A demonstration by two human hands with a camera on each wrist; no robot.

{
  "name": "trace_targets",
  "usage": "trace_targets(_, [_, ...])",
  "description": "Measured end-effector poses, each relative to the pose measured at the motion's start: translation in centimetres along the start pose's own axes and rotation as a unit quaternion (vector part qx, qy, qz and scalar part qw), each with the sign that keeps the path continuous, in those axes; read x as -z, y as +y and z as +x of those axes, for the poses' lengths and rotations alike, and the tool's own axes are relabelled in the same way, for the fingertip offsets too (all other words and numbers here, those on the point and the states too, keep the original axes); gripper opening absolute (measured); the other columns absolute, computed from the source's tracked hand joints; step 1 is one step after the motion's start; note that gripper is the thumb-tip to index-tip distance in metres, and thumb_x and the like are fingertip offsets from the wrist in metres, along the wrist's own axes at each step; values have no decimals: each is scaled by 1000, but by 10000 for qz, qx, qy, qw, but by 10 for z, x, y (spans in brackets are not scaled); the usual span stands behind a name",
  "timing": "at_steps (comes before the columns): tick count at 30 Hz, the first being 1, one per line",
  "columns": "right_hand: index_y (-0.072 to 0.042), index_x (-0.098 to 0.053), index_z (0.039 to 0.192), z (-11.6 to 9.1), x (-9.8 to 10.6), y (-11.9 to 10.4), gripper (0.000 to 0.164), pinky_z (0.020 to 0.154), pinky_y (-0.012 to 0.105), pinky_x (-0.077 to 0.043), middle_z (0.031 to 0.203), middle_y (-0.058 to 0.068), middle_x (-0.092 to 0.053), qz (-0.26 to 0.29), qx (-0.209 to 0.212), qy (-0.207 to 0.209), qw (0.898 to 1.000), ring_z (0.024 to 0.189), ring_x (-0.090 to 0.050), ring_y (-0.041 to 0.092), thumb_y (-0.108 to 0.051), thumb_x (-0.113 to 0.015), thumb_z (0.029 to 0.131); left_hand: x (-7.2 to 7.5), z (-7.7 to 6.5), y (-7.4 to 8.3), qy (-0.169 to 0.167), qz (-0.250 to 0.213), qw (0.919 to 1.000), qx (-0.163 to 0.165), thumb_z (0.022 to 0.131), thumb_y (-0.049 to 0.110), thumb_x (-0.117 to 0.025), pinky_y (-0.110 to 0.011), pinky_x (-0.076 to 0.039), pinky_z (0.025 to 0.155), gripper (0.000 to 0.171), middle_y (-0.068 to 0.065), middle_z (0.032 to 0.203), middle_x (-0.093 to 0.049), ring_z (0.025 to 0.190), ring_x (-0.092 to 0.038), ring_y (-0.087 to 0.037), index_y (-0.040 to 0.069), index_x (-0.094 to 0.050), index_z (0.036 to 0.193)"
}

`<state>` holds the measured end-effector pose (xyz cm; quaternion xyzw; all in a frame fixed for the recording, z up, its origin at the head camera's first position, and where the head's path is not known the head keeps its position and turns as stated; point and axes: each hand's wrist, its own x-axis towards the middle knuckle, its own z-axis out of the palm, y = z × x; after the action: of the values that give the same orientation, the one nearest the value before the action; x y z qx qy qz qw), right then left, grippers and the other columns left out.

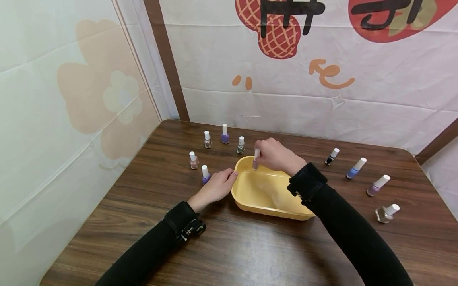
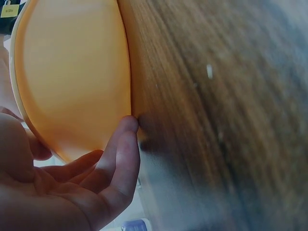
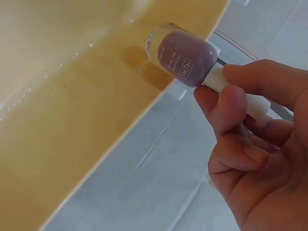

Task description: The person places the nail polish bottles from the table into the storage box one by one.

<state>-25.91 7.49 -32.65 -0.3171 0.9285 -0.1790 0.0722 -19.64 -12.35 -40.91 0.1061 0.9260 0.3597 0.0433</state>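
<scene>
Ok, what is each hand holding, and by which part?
Right hand: purple nail polish bottle, by its white cap. Left hand: yellow basin, by its left end.

smooth plastic basin (image 1: 247, 188), glossy glass bottle (image 3: 189, 57)

Dark brown wood-grain tabletop (image 1: 247, 250) has rounded far corners and a soft light sheen on its near part. Behind it hangs a creased whitish fabric backdrop (image 1: 211, 51), printed with a red latticed motif (image 1: 279, 43); a brown strip (image 1: 167, 59) borders it at left. Pale left sheet (image 1: 39, 119) bears a large peach flower (image 1: 84, 87).
</scene>
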Motion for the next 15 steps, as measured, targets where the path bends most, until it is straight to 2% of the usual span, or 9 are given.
trace_targets(8, [-10, -64, 86, 6, -6, -6, 11, 65, 27, -46, 77, 1, -65, -248, -41, -126, 9996, 72, -57, 16, -14, -73, 82, -1, 0, -1, 9, 15, 10000, -58, 104, 31, -37, -28, -43, 65, 34, 0, 74, -55, 71, -55, -15, 10, -63, 102])
trace_targets(15, [-8, -63, 87, 11, -13, -8, 18, 62, 25, -43, 77, 3, -62, -256, -99, -311, 9991, 69, -53, 17, -15, -77, 78, -2, 1, -2, 46, 65, 9999, -89, 104, 30, -37, -28, -43, 66, 34, 0, 76, -57, 72, -55, -15, 9, -63, 104])
